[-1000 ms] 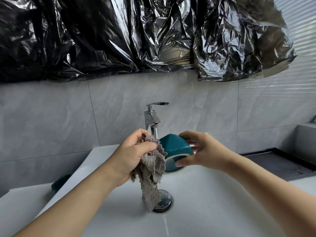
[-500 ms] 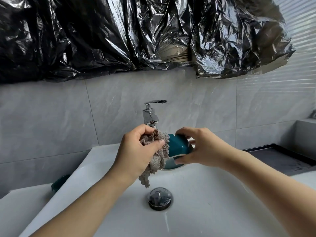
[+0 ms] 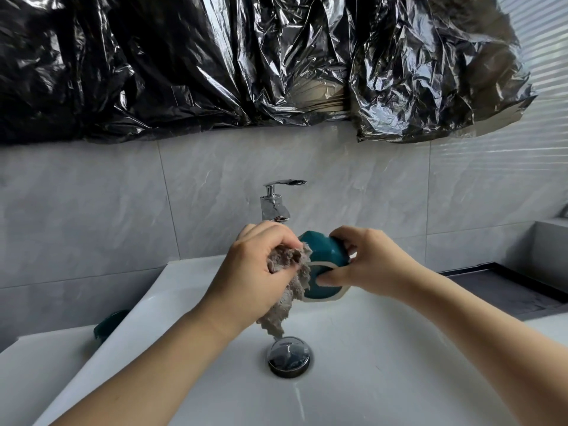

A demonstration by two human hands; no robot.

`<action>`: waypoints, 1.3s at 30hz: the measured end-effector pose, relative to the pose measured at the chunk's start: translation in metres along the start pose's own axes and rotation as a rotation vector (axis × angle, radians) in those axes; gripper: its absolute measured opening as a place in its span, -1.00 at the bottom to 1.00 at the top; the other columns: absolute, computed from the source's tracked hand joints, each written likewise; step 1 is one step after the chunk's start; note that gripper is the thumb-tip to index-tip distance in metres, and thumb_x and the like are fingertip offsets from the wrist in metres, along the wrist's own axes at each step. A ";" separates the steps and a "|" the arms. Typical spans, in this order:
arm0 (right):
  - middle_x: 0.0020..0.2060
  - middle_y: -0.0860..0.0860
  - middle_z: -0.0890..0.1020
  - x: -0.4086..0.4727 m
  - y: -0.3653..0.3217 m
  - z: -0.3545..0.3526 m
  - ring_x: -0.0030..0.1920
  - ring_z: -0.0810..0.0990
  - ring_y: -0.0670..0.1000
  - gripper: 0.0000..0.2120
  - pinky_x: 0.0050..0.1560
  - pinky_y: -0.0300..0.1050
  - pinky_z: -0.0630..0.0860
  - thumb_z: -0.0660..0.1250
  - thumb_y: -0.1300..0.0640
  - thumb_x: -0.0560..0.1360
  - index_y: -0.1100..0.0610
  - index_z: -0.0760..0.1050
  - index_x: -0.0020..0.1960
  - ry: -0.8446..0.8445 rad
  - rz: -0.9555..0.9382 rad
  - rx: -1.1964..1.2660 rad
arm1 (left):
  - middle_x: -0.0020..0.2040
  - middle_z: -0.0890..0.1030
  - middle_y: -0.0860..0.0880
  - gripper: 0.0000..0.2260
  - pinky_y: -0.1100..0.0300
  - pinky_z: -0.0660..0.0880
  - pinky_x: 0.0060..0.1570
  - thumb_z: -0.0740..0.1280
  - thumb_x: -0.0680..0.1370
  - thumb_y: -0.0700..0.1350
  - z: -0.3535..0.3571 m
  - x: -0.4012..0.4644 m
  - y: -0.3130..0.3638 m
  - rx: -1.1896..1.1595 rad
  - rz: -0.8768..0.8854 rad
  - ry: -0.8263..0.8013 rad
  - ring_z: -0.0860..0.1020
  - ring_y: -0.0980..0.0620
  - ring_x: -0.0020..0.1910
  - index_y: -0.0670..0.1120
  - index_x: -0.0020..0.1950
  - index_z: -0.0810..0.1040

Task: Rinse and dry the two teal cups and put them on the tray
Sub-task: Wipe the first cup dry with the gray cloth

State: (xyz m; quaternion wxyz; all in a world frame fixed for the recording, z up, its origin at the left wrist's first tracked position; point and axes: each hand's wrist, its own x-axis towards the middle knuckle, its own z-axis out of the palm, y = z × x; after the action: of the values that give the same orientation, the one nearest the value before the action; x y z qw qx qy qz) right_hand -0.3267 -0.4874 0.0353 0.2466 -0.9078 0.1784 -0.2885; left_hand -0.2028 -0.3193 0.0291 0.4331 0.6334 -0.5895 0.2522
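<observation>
My right hand grips a teal cup with a pale rim, tilted on its side above the white sink basin, its mouth facing down and toward me. My left hand clutches a grey cloth bunched against the cup's left side; the cloth's tail hangs toward the drain. A second teal cup peeks out beyond the basin's left rim, mostly hidden. A dark tray lies on the counter at the right.
A chrome faucet stands just behind my hands, with no water running. The chrome drain plug sits in the basin bottom. Crumpled black plastic sheeting covers the wall above the grey tiles.
My left hand has gathered the hanging cloth up into a bunch and pressed it against the cup. The cup has tipped so its mouth faces lower.
</observation>
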 end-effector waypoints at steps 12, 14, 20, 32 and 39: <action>-0.15 -0.10 0.68 -0.034 -0.022 -0.024 -0.13 0.66 -0.07 -0.51 -0.06 -0.04 0.65 0.61 -0.07 0.20 -0.01 0.58 0.08 0.045 0.053 0.005 | 0.22 0.55 0.31 -0.44 0.49 0.36 0.15 0.55 0.42 -0.15 -0.016 0.001 0.003 -0.256 -0.373 -0.359 0.46 0.43 0.20 0.19 0.34 0.46; -0.16 -0.08 0.68 -0.052 -0.027 -0.036 -0.14 0.65 -0.06 -0.55 -0.10 -0.04 0.64 0.61 -0.06 0.21 -0.01 0.58 0.04 0.058 0.075 -0.012 | 0.21 0.56 0.30 -0.43 0.48 0.41 0.12 0.55 0.42 -0.14 -0.020 0.004 0.020 -0.265 -0.373 -0.407 0.48 0.34 0.21 0.16 0.37 0.47; -0.05 -0.16 0.63 -0.113 -0.049 -0.071 -0.03 0.60 -0.14 -0.52 -0.09 -0.26 0.53 0.58 -0.03 0.30 -0.07 0.47 0.14 0.108 0.020 0.027 | 0.18 0.65 0.07 -0.55 0.29 0.52 0.17 0.46 0.37 -0.22 -0.036 0.007 0.076 -0.452 -0.334 -0.434 0.60 0.16 0.18 0.02 0.24 0.55; 0.34 -0.13 0.28 -0.148 -0.019 -0.079 0.39 0.31 -0.11 0.15 0.40 -0.36 0.21 0.66 -0.17 0.14 -0.09 0.03 0.51 0.013 -0.445 -0.221 | 0.01 0.68 -0.22 -0.59 0.07 0.62 0.00 0.36 0.37 -0.31 -0.042 0.006 0.105 -0.775 -0.529 -0.600 0.66 -0.12 -0.02 -0.23 0.23 0.55; 0.52 -0.08 0.23 -0.139 -0.010 -0.062 0.54 0.19 -0.10 0.15 0.51 -0.25 0.17 0.62 -0.18 0.20 0.09 0.03 0.57 0.059 -0.581 -0.145 | -0.01 0.65 -0.26 -0.66 -0.06 0.56 0.08 0.30 0.39 -0.33 -0.031 0.004 0.092 -0.890 -0.618 -0.675 0.62 -0.20 -0.02 -0.14 0.11 0.66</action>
State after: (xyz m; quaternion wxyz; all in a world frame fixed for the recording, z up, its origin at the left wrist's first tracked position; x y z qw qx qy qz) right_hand -0.4697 -0.4359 0.0247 0.0831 -0.9273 -0.0619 -0.3596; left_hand -0.2854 -0.2893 0.0712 0.4982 0.5782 -0.5319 -0.3668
